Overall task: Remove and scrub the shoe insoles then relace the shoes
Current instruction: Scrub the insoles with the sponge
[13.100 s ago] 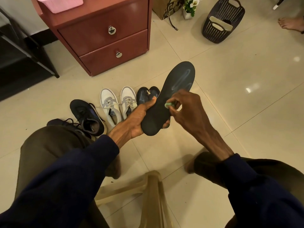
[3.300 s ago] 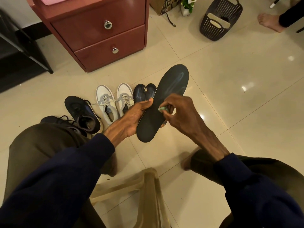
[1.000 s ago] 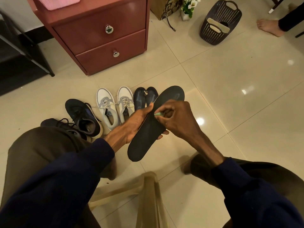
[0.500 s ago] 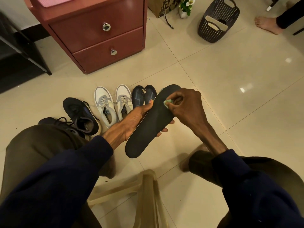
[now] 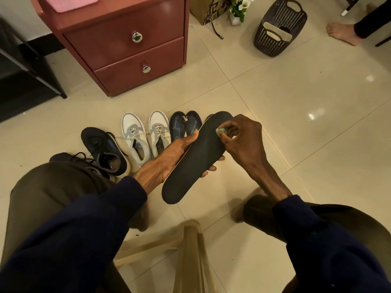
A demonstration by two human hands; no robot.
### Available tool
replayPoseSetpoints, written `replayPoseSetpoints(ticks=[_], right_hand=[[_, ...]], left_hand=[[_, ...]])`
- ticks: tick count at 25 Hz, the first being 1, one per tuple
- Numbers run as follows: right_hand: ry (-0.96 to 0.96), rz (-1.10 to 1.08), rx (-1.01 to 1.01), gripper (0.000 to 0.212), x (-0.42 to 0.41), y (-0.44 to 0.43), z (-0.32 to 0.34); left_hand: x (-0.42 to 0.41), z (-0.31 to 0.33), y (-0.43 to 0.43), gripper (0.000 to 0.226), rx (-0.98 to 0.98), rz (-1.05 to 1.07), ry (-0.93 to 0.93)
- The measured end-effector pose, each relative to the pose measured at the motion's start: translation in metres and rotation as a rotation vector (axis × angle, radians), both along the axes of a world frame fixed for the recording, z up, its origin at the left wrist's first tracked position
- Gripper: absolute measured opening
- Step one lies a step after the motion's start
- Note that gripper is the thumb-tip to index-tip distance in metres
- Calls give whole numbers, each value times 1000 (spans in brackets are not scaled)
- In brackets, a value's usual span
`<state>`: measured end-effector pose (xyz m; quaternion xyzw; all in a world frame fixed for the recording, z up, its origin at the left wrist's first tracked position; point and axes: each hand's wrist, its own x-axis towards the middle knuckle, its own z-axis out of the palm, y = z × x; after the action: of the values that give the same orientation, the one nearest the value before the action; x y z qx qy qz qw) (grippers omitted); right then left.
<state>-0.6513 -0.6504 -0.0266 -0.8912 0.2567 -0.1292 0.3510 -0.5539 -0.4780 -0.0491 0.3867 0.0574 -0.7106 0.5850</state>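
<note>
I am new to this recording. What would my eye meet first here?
The black insole, held mid-frame by the left hand while the right hand presses a small green scrubber to its far end. Behind it, white shoes stand on the floor before a red cabinet.

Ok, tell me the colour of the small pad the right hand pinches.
Pale green; the head view shows the small pad against the black insole.

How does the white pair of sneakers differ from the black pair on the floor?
The white sneakers stand side by side, fully in view; the black sneakers sit askew, one partly hidden behind the knee. White ones have pale laces, black ones dark laces. Both rest on the floor.
</note>
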Motion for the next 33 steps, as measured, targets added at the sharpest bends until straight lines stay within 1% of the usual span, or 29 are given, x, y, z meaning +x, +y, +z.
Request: replayPoseSetpoints(ticks=[3, 4, 5, 8, 9, 10, 11, 13, 14, 16, 18, 19, 20, 23, 24, 25, 27, 28, 29, 30, 31, 33], right_hand=[[31, 271, 113, 10, 2, 21, 4], [34, 304, 120, 10, 4, 23, 4], [25, 260, 90, 10, 6, 19, 4], [-30, -4, -48, 9, 7, -2, -2], [-23, -20, -67, 9, 6, -2, -2], [-11, 40, -59, 9, 5, 3, -3], [5, 149, -12, 9, 4, 9, -1], [62, 333, 133, 11, 5, 18, 7], [69, 338, 150, 11, 6, 16, 8], [23, 179, 58, 12, 8, 4, 5], [-15, 2, -51, 11, 8, -5, -2], [-17, -18, -71, 11, 7, -3, -3], [-12, 41, -51, 10, 7, 2, -3], [97, 361, 186, 9, 4, 19, 8], [110, 375, 179, 9, 5, 19, 11], [92, 307, 119, 8, 6, 14, 10], [32, 69, -34, 7, 7, -3, 3], [19, -21, -72, 7, 6, -7, 3], [22, -44, -83, 7, 5, -5, 0], [21, 6, -60, 7, 4, 3, 1], [36, 118, -19, 7, 4, 11, 2], [101, 342, 142, 7, 2, 25, 10]], left_hand=[[1, -5, 1, 68, 34, 32, -29], [2, -6, 2, 68, 34, 40, -30], [2, -6, 1, 69, 24, 38, -23], [1, -4, 1, 74, -28, -8, -8], [0, -3, 0, 74, -21, -19, -11], [0, -4, 0, 72, 2, -17, -20], [0, -5, 1, 70, 29, -6, -38], [0, -8, 3, 70, 61, 22, -66], [0, -8, 3, 71, 49, 18, -70], [1, -10, 6, 75, 32, -6, -72], [5, -15, 9, 82, 73, -52, -76], [6, -16, 9, 84, 90, -69, -78], [5, -16, 9, 82, 108, -71, -97], [2, -13, 6, 70, 114, 12, -110], [1, -12, 4, 69, 95, 27, -95], [1, -11, 3, 69, 73, 36, -72], [2, -6, 3, 72, 35, 34, -42], [2, -5, 2, 73, 31, 14, -38], [2, -7, 1, 75, 12, -1, -31], [2, -7, 1, 75, 15, -2, -30], [2, -9, 2, 73, 31, 10, -40], [3, -13, 4, 68, 67, 47, -87]])
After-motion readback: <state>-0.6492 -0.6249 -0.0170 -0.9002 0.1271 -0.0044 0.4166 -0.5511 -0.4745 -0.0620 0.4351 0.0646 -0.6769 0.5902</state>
